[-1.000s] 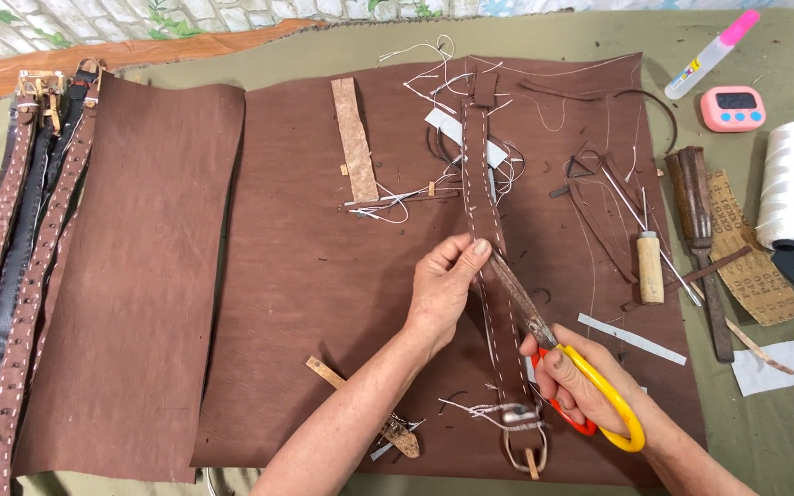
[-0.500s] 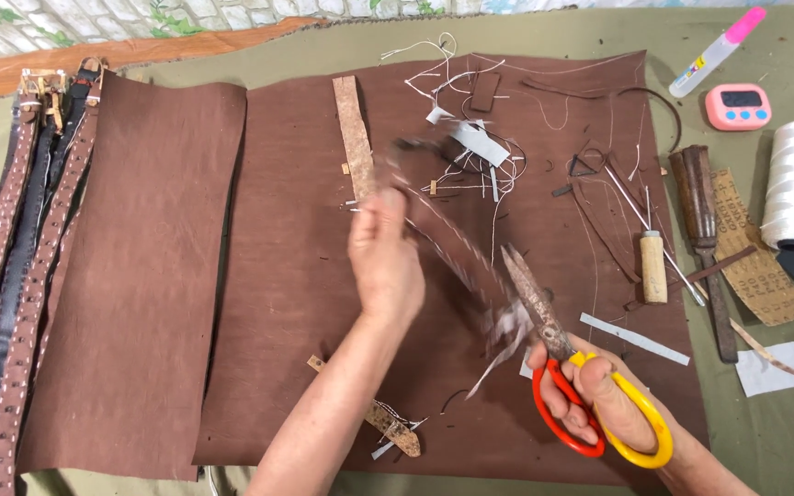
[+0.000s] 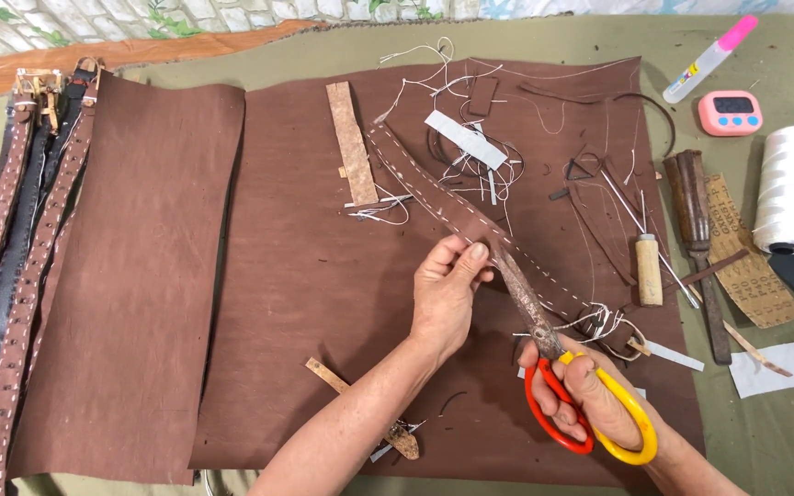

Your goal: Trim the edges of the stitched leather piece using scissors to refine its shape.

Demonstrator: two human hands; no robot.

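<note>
The left hand (image 3: 448, 294) came up from the bottom of the view, with the arm slanting up and to the right. Its fingers curled over and its thumb pressed down on the long brown leather strap with white stitches (image 3: 470, 216), so the hand was pinched shut on the strap near its middle. The right hand (image 3: 599, 404) sat low on the right. Its fingers went through the loops of the big old scissors with one red handle and one yellow handle (image 3: 558, 358) and were closed tight around them. The dark, rusty blades were together and pointed up and to the left, toward the left thumb.

The strap lay on the big flat sheet of brown leather (image 3: 323, 303). Its long side ran on a slant, from the top middle of the sheet down to the lower right. Two rows of little white stitches ran along its edges. Loose white threads hung in a messy bunch at its lower end, just beside the scissors.

A rough tan strip of leather (image 3: 353, 142) lay near the top end of the strap. A wooden-handled awl (image 3: 649, 266) lay to the right, and a fat spool of white thread (image 3: 786, 188) stood farther right on the green table (image 3: 783, 450).
</note>
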